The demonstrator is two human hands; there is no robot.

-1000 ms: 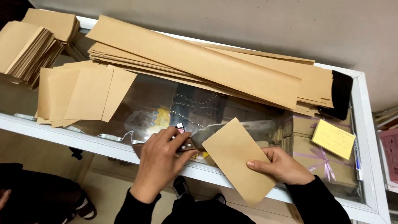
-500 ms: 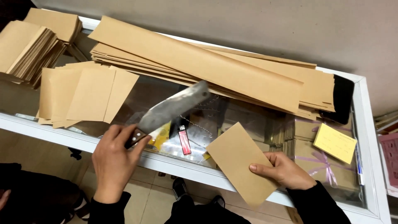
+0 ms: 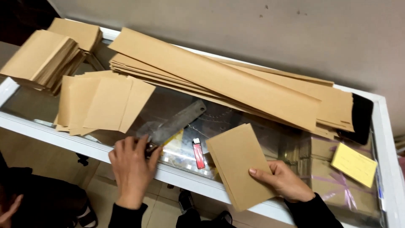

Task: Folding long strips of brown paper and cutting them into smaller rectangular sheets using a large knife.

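Observation:
My left hand (image 3: 133,164) grips the handle of a large grey cleaver (image 3: 177,122), whose blade lies low over the glass counter top (image 3: 236,122), pointing up and right. My right hand (image 3: 287,181) holds a small stack of cut brown paper sheets (image 3: 240,162) by its lower right edge, resting on the counter's front. A red lighter (image 3: 198,153) lies on the glass between the two hands. Long brown paper strips (image 3: 228,82) are piled across the back of the counter.
Cut brown sheets (image 3: 101,103) fan out at the left, with thicker stacks (image 3: 46,55) behind them. A black object (image 3: 359,118) sits at the strips' right end. A yellow note (image 3: 353,164) and ribbon-tied packs show under the glass at right. The white counter frame (image 3: 63,137) runs along the front.
My left hand swung the cleaver up off the paper and leftward, then lowered it flat onto the glass. The right hand slid the cut sheets slightly back and right.

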